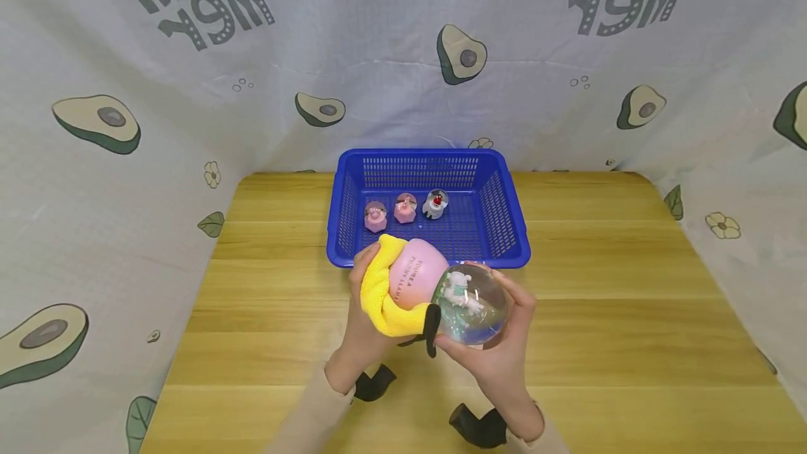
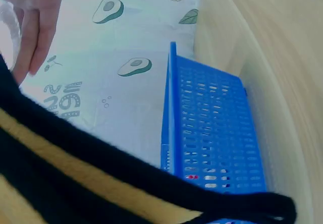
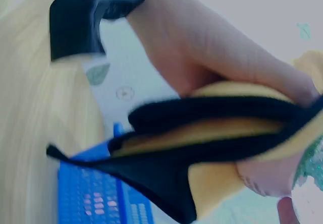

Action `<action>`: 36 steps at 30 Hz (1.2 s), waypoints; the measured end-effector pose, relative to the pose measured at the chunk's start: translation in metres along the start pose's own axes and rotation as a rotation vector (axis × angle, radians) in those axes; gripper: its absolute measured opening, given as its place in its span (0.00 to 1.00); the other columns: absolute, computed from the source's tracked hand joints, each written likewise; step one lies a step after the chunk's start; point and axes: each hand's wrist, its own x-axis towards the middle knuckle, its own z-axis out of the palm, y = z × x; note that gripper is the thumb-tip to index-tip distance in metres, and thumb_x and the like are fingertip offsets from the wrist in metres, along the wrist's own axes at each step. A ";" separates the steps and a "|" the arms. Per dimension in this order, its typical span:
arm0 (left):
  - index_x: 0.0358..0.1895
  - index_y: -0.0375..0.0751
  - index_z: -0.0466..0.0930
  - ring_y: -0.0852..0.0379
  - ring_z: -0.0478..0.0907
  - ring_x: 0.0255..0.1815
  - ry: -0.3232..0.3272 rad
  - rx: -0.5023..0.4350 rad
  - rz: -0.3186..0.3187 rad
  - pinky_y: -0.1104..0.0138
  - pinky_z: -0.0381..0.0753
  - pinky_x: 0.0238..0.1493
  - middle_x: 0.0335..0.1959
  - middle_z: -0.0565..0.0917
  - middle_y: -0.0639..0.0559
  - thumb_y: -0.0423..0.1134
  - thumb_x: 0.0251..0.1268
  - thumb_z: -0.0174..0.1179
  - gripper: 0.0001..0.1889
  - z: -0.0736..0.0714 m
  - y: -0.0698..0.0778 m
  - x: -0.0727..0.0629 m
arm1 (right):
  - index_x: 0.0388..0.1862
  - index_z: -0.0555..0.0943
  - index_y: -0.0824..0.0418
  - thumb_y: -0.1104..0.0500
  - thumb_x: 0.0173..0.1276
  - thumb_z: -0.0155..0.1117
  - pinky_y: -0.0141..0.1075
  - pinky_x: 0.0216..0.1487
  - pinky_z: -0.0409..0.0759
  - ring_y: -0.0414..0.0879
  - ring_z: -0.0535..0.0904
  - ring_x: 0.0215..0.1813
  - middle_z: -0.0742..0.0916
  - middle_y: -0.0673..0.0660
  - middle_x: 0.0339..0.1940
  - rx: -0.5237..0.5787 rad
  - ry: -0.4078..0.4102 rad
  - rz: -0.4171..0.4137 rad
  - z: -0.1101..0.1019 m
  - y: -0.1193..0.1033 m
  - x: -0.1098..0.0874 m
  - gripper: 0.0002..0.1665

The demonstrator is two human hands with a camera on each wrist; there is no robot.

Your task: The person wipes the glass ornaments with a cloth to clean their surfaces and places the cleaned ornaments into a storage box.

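Observation:
Between both hands, in front of the basket, a large snow globe [image 1: 477,310] lies on its side, with white animal figures in its clear ball and a lettered pink base. My left hand [image 1: 361,333] holds a yellow cloth [image 1: 377,291] with black edging against the base. Curled fingers of my right hand [image 1: 509,359] grip the glass ball from the right. Seen from the right wrist, the cloth [image 3: 217,178] folds around the base below my left hand [image 3: 217,42]. Cloth edging covers much of the left wrist view.
A blue plastic basket [image 1: 520,247] stands at the back of the wooden table [image 1: 605,314]. Inside it are two small pink globes [image 1: 375,216] [image 1: 405,208] and a small white globe [image 1: 435,205] with red inside. An avocado-print curtain [image 1: 378,54] hangs behind and at both sides.

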 end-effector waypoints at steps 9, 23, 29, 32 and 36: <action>0.67 0.34 0.50 0.45 0.62 0.61 -0.096 -0.068 -0.121 0.56 0.74 0.55 0.64 0.62 0.39 0.37 0.43 0.74 0.50 -0.009 0.011 0.011 | 0.63 0.58 0.71 0.60 0.48 0.80 0.39 0.60 0.71 0.56 0.67 0.63 0.72 0.64 0.63 -0.059 -0.111 -0.047 -0.008 0.001 0.005 0.51; 0.65 0.38 0.59 0.48 0.68 0.56 -0.474 -0.087 -0.194 0.58 0.74 0.54 0.60 0.68 0.44 0.27 0.39 0.73 0.45 -0.031 0.008 0.030 | 0.62 0.65 0.65 0.56 0.51 0.79 0.36 0.57 0.73 0.53 0.69 0.63 0.73 0.66 0.62 -0.099 -0.449 -0.095 -0.033 0.004 0.018 0.44; 0.65 0.37 0.59 0.47 0.72 0.50 -0.624 -0.267 -0.316 0.60 0.74 0.54 0.56 0.71 0.42 0.27 0.48 0.67 0.38 -0.033 0.003 0.029 | 0.62 0.67 0.62 0.53 0.52 0.77 0.41 0.56 0.75 0.55 0.72 0.60 0.75 0.66 0.59 -0.138 -0.594 -0.100 -0.040 0.003 0.020 0.42; 0.65 0.35 0.59 0.48 0.72 0.49 -0.645 -0.386 -0.392 0.61 0.75 0.53 0.54 0.72 0.40 0.31 0.53 0.65 0.35 -0.032 0.001 0.025 | 0.64 0.66 0.63 0.53 0.49 0.79 0.41 0.58 0.72 0.55 0.72 0.60 0.75 0.66 0.60 -0.098 -0.618 -0.041 -0.043 0.003 0.019 0.46; 0.65 0.34 0.59 0.51 0.71 0.50 -0.589 -0.450 -0.407 0.63 0.75 0.52 0.53 0.71 0.39 0.34 0.56 0.66 0.34 -0.028 -0.001 0.017 | 0.65 0.63 0.68 0.61 0.44 0.82 0.39 0.61 0.70 0.53 0.70 0.62 0.74 0.67 0.61 -0.025 -0.570 0.097 -0.047 0.004 0.017 0.52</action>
